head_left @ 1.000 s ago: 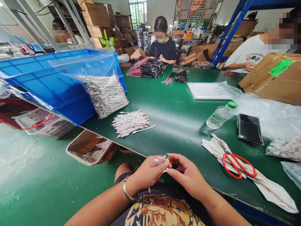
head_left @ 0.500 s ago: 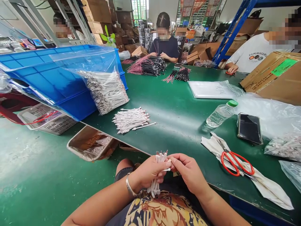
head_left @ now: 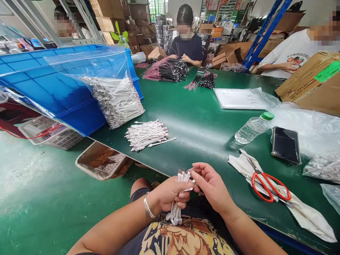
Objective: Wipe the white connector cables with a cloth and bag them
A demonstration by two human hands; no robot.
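A bundle of thin white cables (head_left: pixel 175 212) with small white connectors is gripped in my left hand (head_left: pixel 171 193). Their reddish tips stick up above the fist, and the lower ends hang over my lap. My right hand (head_left: pixel 212 187) is close beside it at the table edge, fingers curled and thumb stretched towards the bundle's top. One cable bends out sideways to its fingertips, which seem to pinch it near the connector; the exact contact is partly hidden. Beyond my hands, a loose pile of similar white cables (head_left: pixel 147 134) lies on the green table (head_left: pixel 196 131).
A clear bag of white cables (head_left: pixel 117 101) leans on a blue crate (head_left: pixel 79 102). To the right are red-handled scissors (head_left: pixel 271 186) on a white cloth (head_left: pixel 310 219), a water bottle (head_left: pixel 252 129), a phone (head_left: pixel 285 145) and a carton (head_left: pixel 316 85). Co-workers sit across the table.
My right hand's fingers have loosened and lifted slightly, and one cable now bends out from the bundle. The co-worker at right has raised a hand off the table. The view has shifted slightly.
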